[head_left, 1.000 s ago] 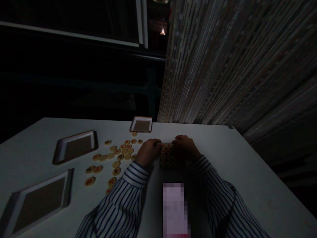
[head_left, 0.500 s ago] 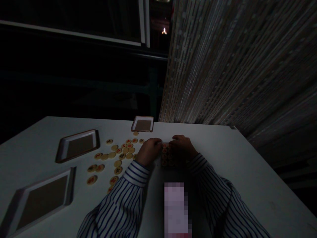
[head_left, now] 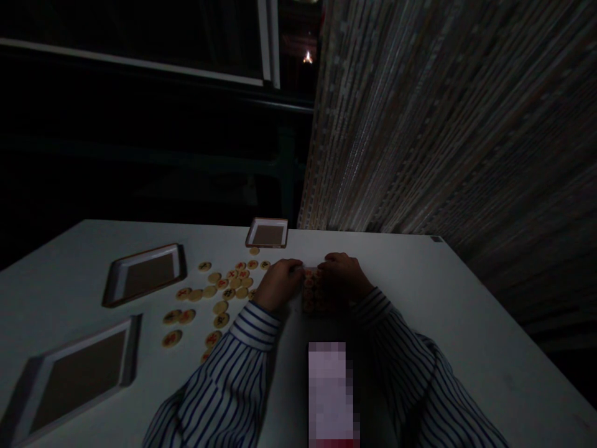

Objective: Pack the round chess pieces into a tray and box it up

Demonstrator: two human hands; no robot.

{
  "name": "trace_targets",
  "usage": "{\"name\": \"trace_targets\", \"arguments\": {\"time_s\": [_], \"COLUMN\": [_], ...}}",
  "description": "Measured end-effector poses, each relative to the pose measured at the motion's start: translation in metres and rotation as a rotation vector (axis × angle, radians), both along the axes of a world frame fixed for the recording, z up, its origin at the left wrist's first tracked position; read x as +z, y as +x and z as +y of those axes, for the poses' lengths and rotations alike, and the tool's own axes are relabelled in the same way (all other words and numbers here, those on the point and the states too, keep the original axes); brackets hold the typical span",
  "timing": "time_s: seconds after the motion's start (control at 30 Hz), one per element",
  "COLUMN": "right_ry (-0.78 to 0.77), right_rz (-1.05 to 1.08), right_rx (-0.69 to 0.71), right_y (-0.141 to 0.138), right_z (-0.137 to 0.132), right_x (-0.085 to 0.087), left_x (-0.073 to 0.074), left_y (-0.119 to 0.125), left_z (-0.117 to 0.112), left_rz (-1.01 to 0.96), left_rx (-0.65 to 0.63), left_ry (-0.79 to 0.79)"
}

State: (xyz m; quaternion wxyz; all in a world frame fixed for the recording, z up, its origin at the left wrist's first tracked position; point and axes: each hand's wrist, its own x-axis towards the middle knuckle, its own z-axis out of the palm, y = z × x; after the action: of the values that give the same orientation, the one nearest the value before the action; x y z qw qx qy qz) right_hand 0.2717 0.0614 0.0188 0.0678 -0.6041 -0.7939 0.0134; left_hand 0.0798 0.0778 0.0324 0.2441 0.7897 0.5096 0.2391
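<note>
On a white table (head_left: 457,311) in dim light, my left hand (head_left: 278,284) and my right hand (head_left: 342,275) sit on either side of a small box (head_left: 313,292) packed with round yellow game pieces. Both hands have their fingers curled, pinching at the far edge of the box. Several loose round pieces (head_left: 219,289), marked in red or black, lie scattered to the left of my left hand. Striped shirt sleeves cover both forearms.
Two shallow rectangular trays lie at the left, one near (head_left: 74,373) and one farther (head_left: 144,274). A small square tray (head_left: 267,233) sits at the table's far edge. A beaded curtain (head_left: 443,124) hangs behind at the right. A pale blurred rectangle (head_left: 329,389) lies near me.
My hands have drawn slightly closer together over the box; otherwise the scene only shifts a little with the camera.
</note>
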Motion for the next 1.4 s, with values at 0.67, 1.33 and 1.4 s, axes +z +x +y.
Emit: {"name": "trace_targets", "arguments": {"time_s": [0.67,1.33,1.4], "right_ry": [0.103,0.095,0.115], "right_rz": [0.279,0.216,0.224], "right_rx": [-0.053,-0.046,-0.045], "right_y": [0.039,0.028,0.028], "right_z": [-0.1,-0.095,-0.095], "right_x": [-0.036,-0.043,-0.044], "left_x": [-0.039,-0.052,-0.05], "left_y": [-0.008,-0.001,-0.001], "left_z": [-0.066,-0.091,-0.092], "left_rz": [-0.099,-0.276,-0.276], "left_rx": [0.077,0.073,0.063], "left_ry": [-0.057,-0.126,-0.131]}}
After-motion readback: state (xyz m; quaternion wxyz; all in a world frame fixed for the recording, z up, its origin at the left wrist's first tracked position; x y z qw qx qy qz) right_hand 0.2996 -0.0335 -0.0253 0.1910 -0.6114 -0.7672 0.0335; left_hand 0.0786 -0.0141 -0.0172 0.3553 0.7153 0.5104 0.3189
